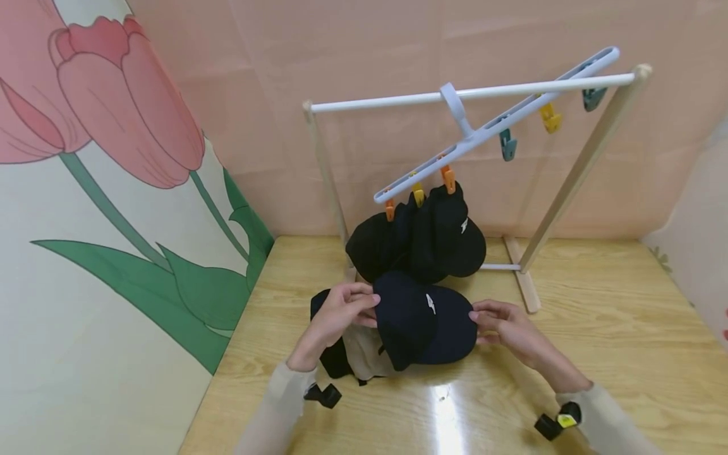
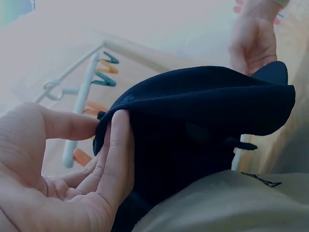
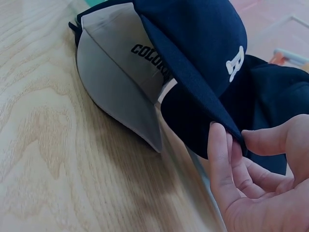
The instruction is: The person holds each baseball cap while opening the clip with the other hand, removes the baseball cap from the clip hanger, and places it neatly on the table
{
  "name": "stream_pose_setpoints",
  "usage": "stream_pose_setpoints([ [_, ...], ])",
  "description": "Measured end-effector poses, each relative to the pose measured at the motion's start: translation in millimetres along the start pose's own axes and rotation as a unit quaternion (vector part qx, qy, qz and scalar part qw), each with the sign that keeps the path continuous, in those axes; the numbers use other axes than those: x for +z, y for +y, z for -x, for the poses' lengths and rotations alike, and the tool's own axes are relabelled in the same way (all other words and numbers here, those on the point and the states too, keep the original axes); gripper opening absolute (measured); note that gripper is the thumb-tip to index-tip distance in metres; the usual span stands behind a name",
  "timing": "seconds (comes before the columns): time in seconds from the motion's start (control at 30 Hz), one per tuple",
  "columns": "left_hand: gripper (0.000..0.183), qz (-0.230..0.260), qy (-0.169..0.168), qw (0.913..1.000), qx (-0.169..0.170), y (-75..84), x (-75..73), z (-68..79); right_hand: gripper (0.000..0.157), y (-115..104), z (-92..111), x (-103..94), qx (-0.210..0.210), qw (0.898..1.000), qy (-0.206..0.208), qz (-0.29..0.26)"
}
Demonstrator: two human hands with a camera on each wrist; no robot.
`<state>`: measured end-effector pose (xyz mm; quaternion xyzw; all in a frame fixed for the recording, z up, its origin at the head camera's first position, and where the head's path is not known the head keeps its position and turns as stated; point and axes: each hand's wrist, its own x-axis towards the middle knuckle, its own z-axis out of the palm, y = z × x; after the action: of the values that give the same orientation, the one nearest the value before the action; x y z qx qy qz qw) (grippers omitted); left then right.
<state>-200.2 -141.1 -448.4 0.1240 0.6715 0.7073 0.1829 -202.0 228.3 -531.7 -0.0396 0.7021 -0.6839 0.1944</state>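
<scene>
A navy baseball cap with a small white emblem is held between both hands, its brim toward the right. My left hand pinches the rim of its crown; in the left wrist view the thumb is outside and the fingers are inside the cap. At the brim's tip, my right hand pinches the edge between thumb and fingers. Under the navy cap lies a beige cap with dark lettering, partly covered. Dark cap parts show beside the beige one, by my left hand.
Behind the hands, several black caps hang from orange and yellow clips on a pale hanger. The hanger tilts down to the left on the white rod of a wooden-legged rack. Its right end carries teal and yellow clips with nothing in them.
</scene>
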Motion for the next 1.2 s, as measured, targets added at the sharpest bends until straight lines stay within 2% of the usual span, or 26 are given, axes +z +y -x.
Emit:
stream_pose_setpoints([
  [0.17,0.027,-0.030,0.024,0.9991,-0.021,-2.6,-3.1,1.1,0.047,3,-2,2.3,0.001,1.000,0.001,-0.002],
  [0.37,0.027,-0.059,0.049,0.9965,-0.032,-2.1,-5.4,3.3,0.045,7,-5,5.1,0.001,1.000,0.002,-0.007],
  [1.2,0.024,-0.091,0.081,0.9924,-0.020,-13.0,-10.2,9.9,0.054,16,-12,15.1,0.002,1.000,-0.005,-0.004],
])
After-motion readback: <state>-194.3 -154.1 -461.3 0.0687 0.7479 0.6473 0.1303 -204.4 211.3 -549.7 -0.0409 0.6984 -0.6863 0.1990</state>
